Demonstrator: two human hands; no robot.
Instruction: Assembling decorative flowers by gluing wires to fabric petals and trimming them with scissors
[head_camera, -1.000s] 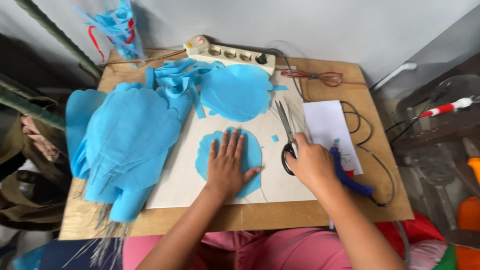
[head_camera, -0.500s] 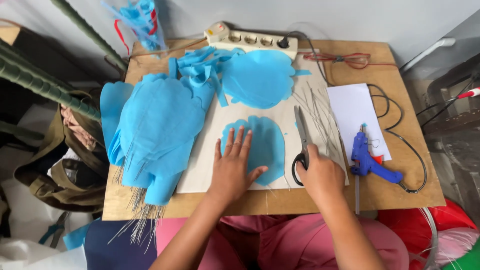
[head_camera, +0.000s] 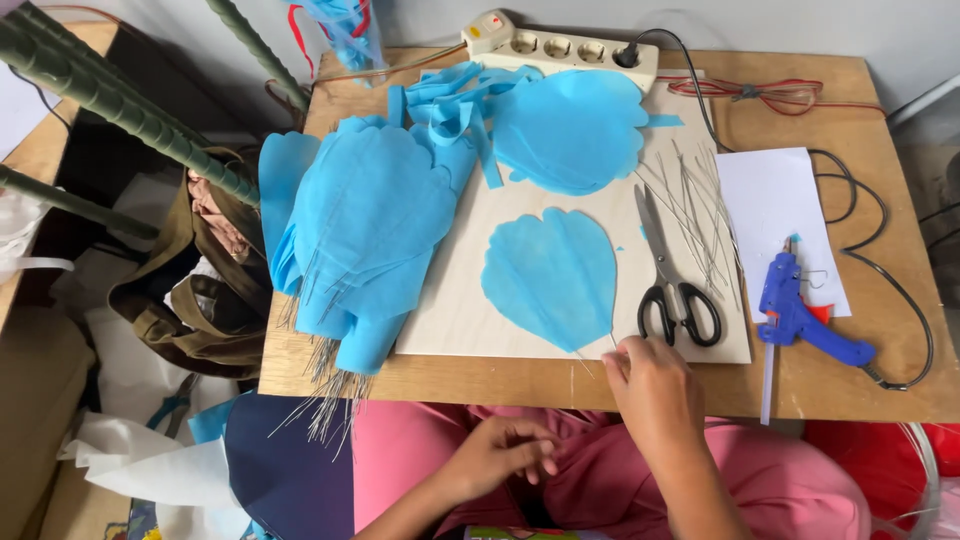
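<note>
Counter (head_camera: 860, 390) carries a pale board (head_camera: 470, 310) with one blue petal (head_camera: 550, 275) in its middle and scissors (head_camera: 672, 280) just beside. Right hand (head_camera: 650, 385) rests at the board's near edge, fingertips pressed together. Left hand (head_camera: 500, 455) lies loosely curled on the lap, holding nothing.

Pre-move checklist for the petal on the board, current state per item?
1. Blue petal flat on board, uncovered: ok.
2. Right hand free: cannot tell; fingertips sit at the board's near edge by the petal's wire stem, grip unclear.
3. Left hand free: cannot tell; it is low over the lap, fingers curled.
4. Scissors set down, blades closed, right of the petal: ok.
5. Glue gun lying on the table, clear of the petal: ok; whether it is hot, cannot tell.
6. Loose wires within reach beside the scissors: ok.
</note>
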